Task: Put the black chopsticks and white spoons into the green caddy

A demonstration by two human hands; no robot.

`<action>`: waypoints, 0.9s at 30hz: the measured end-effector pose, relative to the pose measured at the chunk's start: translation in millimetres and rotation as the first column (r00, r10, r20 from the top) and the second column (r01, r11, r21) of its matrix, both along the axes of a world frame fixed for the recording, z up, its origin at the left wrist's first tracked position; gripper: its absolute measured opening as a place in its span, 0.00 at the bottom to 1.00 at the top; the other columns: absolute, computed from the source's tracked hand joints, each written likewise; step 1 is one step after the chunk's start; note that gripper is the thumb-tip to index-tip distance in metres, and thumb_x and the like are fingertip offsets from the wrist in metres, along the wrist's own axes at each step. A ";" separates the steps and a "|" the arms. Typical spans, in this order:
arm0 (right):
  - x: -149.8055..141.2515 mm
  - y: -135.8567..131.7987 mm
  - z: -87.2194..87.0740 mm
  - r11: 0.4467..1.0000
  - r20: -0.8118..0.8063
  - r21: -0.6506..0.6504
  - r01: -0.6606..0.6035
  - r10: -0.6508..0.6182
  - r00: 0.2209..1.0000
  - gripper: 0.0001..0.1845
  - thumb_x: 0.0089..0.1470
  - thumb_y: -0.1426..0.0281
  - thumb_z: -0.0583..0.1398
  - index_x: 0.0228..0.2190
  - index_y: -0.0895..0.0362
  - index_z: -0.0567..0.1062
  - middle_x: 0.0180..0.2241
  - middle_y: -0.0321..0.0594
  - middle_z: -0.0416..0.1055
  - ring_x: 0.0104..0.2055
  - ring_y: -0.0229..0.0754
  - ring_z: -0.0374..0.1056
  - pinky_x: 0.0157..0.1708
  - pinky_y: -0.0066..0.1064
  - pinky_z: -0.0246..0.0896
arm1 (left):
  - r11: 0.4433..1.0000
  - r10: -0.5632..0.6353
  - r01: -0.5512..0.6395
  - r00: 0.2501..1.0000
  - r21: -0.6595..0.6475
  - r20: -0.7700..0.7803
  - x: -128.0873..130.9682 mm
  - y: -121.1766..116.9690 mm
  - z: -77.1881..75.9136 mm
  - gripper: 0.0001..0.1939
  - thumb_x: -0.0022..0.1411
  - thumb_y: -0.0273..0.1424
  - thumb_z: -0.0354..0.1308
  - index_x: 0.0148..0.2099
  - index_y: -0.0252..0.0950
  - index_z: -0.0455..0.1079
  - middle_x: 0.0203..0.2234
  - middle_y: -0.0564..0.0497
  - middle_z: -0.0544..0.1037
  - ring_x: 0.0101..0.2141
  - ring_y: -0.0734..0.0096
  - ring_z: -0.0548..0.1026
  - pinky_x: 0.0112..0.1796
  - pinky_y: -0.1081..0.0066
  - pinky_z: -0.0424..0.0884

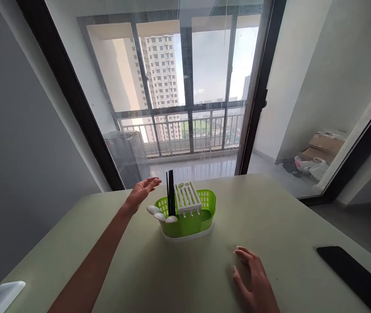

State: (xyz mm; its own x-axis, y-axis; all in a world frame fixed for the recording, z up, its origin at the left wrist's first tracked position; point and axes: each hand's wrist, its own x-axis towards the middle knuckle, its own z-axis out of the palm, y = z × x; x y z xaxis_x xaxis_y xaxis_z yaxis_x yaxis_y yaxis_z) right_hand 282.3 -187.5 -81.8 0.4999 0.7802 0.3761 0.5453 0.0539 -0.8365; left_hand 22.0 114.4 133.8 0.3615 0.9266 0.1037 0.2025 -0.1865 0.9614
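A green plastic utensil caddy (180, 228) with a white base stands on the pale table. Several black chopsticks (171, 193) rise upright from its left part. White spoons (159, 216) hang over its front left rim. Across its middle is a white slotted rack (188, 198) with small hooks at the front. My left hand (142, 192) is raised beside the chopsticks, fingers stretched out and apart from them, holding nothing. Lower right of the caddy, my right hand (250, 276) rests at the table with fingers loosely curved, thumb apart, nothing in it.
The pale table (237, 204) reaches to a sliding glass door with a dark frame (257, 95). A black flat object (351, 274) lies at the right edge, and a white object (4, 295) at the lower left. Beyond the glass, cardboard boxes (327, 143) sit on the floor.
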 end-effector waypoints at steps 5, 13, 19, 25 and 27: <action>1.0 1.9 -1.6 1.000 0.004 0.006 -0.016 0.016 1.000 0.16 0.59 0.65 0.57 0.49 0.54 0.72 0.55 0.48 0.69 0.56 0.51 0.68 0.54 0.43 0.67 | 0.983 -0.174 0.171 0.984 -0.070 -0.044 28.0 -3.2 17.4 0.35 0.50 0.53 0.71 0.53 0.33 0.77 0.51 0.38 0.82 0.56 0.49 0.75 0.61 0.54 0.66; -4.8 0.4 10.3 0.999 -0.030 0.053 -0.002 0.004 1.000 0.15 0.57 0.67 0.57 0.46 0.53 0.73 0.53 0.46 0.70 0.53 0.50 0.70 0.52 0.41 0.67 | 0.960 -0.266 0.260 0.962 -0.104 -0.054 43.3 -19.0 28.6 0.30 0.54 0.45 0.71 0.54 0.33 0.77 0.53 0.40 0.80 0.54 0.51 0.77 0.60 0.55 0.70; -4.2 1.7 9.1 0.997 -0.033 0.069 -0.018 0.021 0.999 0.14 0.57 0.67 0.56 0.45 0.54 0.73 0.51 0.47 0.71 0.53 0.50 0.70 0.52 0.41 0.67 | 0.928 -0.361 0.352 0.930 -0.119 -0.066 36.3 -22.8 29.6 0.32 0.56 0.42 0.69 0.61 0.38 0.72 0.60 0.42 0.75 0.59 0.52 0.73 0.61 0.56 0.68; -4.4 1.5 14.3 0.998 -0.026 0.048 -0.042 0.044 0.999 0.13 0.58 0.67 0.55 0.44 0.53 0.73 0.49 0.46 0.72 0.50 0.49 0.71 0.50 0.40 0.68 | 0.971 -0.238 0.232 0.965 -0.058 -0.110 44.8 -19.4 26.4 0.32 0.53 0.49 0.71 0.55 0.35 0.78 0.49 0.43 0.83 0.53 0.51 0.78 0.58 0.56 0.72; -4.2 0.8 17.8 0.998 -0.024 0.045 -0.040 0.041 0.999 0.12 0.58 0.66 0.55 0.43 0.53 0.73 0.48 0.46 0.72 0.49 0.49 0.72 0.50 0.40 0.69 | 0.977 -0.212 0.209 0.973 -0.036 -0.090 47.2 -17.1 25.0 0.32 0.51 0.50 0.71 0.52 0.34 0.79 0.46 0.43 0.84 0.50 0.52 0.80 0.57 0.55 0.73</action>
State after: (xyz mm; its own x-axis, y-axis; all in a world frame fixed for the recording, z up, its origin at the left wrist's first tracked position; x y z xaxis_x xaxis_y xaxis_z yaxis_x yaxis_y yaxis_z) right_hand 278.2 -186.7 -64.0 0.4775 0.7830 0.3986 0.5213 0.1127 -0.8459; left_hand 69.2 97.3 158.9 0.5555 0.8307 0.0373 0.2501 -0.2097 0.9452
